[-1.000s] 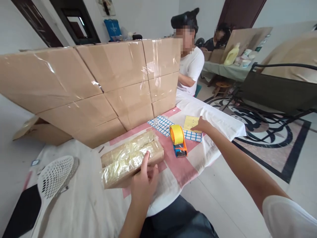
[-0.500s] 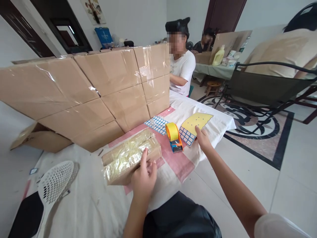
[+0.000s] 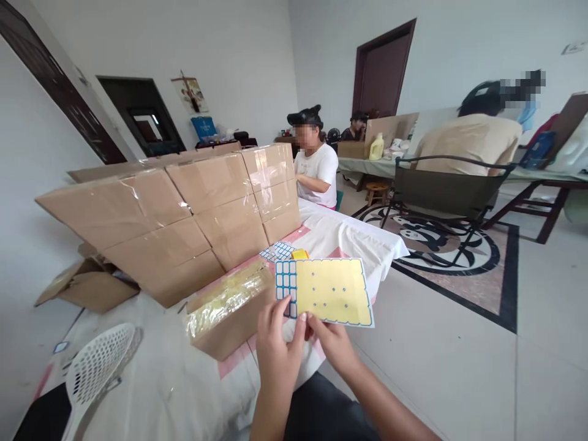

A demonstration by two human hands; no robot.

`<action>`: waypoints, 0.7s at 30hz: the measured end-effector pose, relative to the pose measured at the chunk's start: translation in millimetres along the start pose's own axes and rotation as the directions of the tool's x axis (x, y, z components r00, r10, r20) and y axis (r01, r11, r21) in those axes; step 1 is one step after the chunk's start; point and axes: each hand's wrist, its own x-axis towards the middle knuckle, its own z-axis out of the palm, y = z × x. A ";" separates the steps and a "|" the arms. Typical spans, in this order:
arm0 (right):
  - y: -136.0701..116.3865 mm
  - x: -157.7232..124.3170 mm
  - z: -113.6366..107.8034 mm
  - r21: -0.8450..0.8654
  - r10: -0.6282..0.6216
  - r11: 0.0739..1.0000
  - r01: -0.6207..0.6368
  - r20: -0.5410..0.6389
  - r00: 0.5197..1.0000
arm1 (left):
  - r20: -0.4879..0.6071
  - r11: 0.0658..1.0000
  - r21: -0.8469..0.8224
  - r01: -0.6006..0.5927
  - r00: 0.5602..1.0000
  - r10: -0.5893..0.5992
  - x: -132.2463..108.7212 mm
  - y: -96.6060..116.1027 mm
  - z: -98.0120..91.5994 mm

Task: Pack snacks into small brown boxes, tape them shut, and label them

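Note:
In the head view I hold up a sticker sheet (image 3: 333, 291), part blue-outlined blank labels and part yellow backing with small dots. My right hand (image 3: 337, 346) pinches its lower edge, thumb in front. My left hand (image 3: 278, 343) is closed at the lower left corner, its index finger over the labels and its thumb beside the right thumb. Just behind the sheet, mostly hidden, is the yellow tape dispenser (image 3: 301, 253). A small cardboard box (image 3: 229, 324), its top covered in shiny tape, stands on the cloth left of my hands.
Taped cartons (image 3: 225, 226) form a wall along the table. Another label sheet (image 3: 278, 251) lies by them. A white perforated scoop (image 3: 98, 367) rests at left, near an opened carton (image 3: 98, 282). A person in white (image 3: 321, 174) sits beyond; a folding chair (image 3: 441, 193) stands right.
My right hand has brought the sticker sheet from the table to in front of me. My left hand has left the small box and come to the sheet. The view has tilted up.

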 end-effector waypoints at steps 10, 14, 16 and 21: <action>2.3 -23.4 15.6 0.269 0.102 0.958 -0.096 -0.005 0.995 | -0.014 0.995 0.053 -0.081 0.997 0.082 -16.2 3.3 -11.0; 4.4 -22.5 17.7 0.286 0.083 0.956 -0.071 -0.031 0.996 | -0.029 0.988 0.088 -0.124 0.992 0.127 -21.2 -2.2 -9.4; 3.9 -21.7 18.3 0.220 0.036 0.975 -0.035 -0.004 0.999 | -0.025 0.987 0.096 -0.126 0.991 0.129 -23.2 -4.8 -9.3; 2.9 -21.3 16.9 0.041 -0.052 0.998 0.048 0.078 0.996 | -0.026 0.991 0.104 -0.084 0.996 0.087 -25.5 -8.6 -10.6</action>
